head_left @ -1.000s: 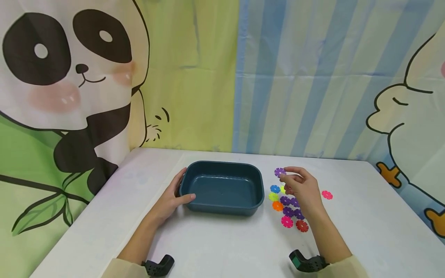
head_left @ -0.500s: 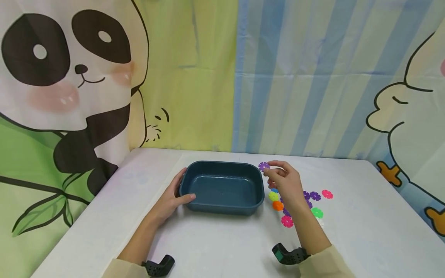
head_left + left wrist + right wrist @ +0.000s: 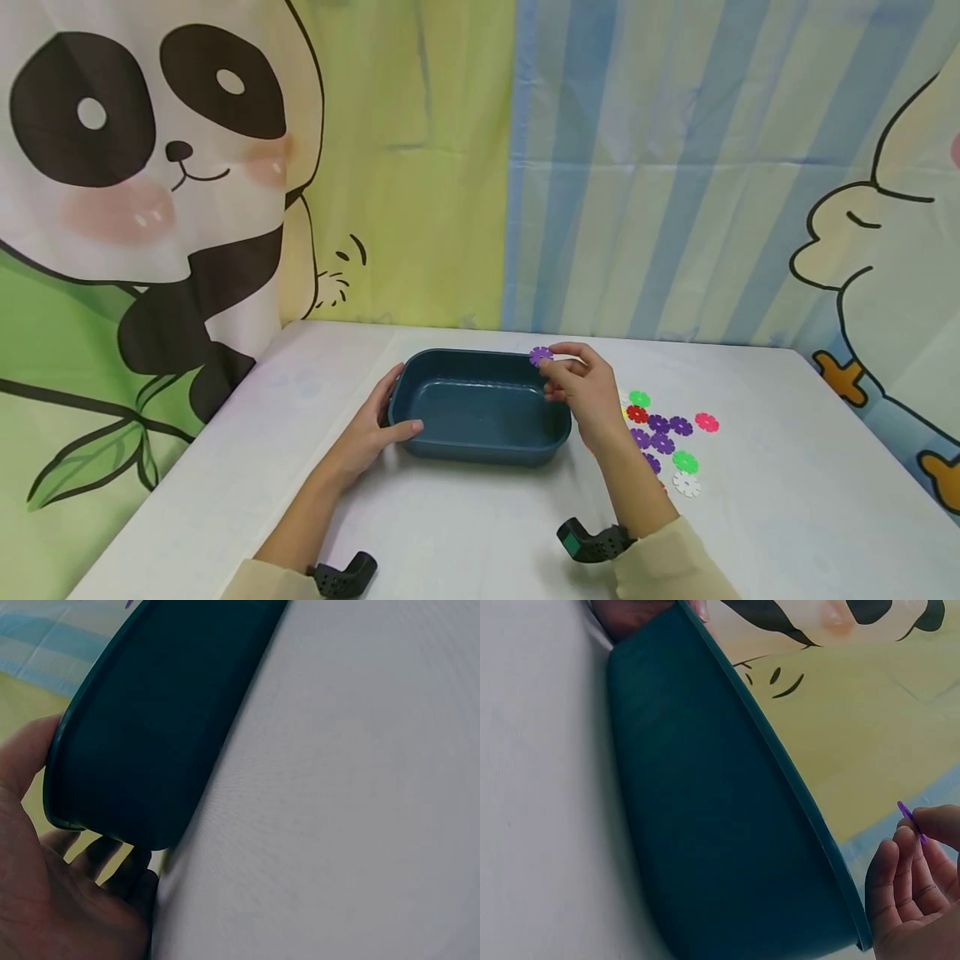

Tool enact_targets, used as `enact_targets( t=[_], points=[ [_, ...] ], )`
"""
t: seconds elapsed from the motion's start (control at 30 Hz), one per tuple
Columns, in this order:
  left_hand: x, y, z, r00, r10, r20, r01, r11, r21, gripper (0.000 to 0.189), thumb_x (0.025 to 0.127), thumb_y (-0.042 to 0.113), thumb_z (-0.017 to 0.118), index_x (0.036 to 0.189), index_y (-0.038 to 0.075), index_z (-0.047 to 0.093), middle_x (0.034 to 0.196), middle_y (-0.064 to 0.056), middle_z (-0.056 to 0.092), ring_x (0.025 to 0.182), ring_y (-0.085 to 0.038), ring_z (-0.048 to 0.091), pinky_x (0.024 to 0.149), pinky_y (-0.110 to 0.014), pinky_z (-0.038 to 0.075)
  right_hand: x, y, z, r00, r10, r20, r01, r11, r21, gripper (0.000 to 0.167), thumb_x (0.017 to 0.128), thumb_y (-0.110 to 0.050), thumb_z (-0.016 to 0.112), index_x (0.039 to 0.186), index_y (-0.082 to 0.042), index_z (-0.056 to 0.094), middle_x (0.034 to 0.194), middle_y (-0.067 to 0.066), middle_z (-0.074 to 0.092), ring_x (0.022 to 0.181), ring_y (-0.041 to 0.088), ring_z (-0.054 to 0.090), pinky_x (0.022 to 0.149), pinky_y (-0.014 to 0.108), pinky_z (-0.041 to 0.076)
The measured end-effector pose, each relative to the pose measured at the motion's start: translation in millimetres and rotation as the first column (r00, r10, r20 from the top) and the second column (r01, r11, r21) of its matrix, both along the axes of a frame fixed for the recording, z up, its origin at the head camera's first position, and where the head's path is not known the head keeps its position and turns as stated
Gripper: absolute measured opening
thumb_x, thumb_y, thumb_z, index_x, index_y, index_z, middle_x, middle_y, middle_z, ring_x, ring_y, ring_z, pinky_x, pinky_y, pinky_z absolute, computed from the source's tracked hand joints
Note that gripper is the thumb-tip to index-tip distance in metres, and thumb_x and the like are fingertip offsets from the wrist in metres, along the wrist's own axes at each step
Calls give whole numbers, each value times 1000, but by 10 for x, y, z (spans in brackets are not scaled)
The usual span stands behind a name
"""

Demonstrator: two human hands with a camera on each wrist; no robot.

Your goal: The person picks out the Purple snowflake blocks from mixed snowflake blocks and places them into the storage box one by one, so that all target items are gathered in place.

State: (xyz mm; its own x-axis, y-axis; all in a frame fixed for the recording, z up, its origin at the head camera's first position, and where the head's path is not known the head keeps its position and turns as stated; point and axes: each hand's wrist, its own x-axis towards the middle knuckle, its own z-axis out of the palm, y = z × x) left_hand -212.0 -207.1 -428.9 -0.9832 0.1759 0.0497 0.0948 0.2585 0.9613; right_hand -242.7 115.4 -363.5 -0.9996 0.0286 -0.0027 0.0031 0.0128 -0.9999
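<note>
My left hand (image 3: 367,429) grips the left end of a dark teal plastic basin (image 3: 480,421), thumb over the rim and fingers round the outer wall. In the left wrist view, the thumb meets the basin's rim (image 3: 58,761) and the fingers curl behind its end. Between thumb and forefinger, my right hand (image 3: 588,392) pinches a purple snowflake disc (image 3: 540,356). The disc is held up at the basin's back right corner, overlapping the rim in the head view. Seen edge-on in the right wrist view, the purple disc (image 3: 902,808) sits above the rim. The basin's inside shows no discs.
Right of the basin, several snowflake discs lie flat on the white table (image 3: 480,533): purple (image 3: 662,442), green (image 3: 686,462), white (image 3: 686,484), pink (image 3: 707,422) and red (image 3: 637,414). My right forearm hides some. A printed curtain (image 3: 645,167) hangs behind.
My right hand has moved left with the purple disc, from over the loose discs to the basin's back right corner. My left hand and the basin have stayed in place.
</note>
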Motion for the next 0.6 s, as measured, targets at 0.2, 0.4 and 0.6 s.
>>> enact_targets(
  t=[0.2, 0.4, 0.6],
  points=[
    [-5, -13, -9, 1000, -10, -16, 10, 1000, 10, 95, 93, 23, 73, 167, 25, 13, 175, -9, 12, 162, -35, 5, 128, -61, 6, -24, -106, -6, 1000, 7, -2, -7, 1000, 11, 37, 97, -23, 73, 131, -11, 62, 90, -2, 71, 73, 15, 65, 74, 23, 61],
    [-1, -9, -11, 1000, -6, -13, 6, 1000, 11, 95, 93, 23, 73, 167, 26, 14, 175, -8, 12, 162, -34, 5, 128, -61, 6, -47, -226, 1, 1000, 18, -11, -18, 1000, -10, 36, 96, -21, 75, 128, -11, 63, 89, 1, 72, 71, 15, 64, 71, 25, 62],
    [-4, -3, -13, 1000, -7, -16, 7, 1000, 14, 96, 92, 24, 74, 167, 25, 14, 175, -8, 13, 162, -34, 6, 128, -61, 5, -71, -333, -13, 999, 48, -25, -49, 998, -46, 33, 95, -19, 75, 126, -11, 64, 90, 4, 72, 70, 14, 64, 70, 26, 62]
  ],
)
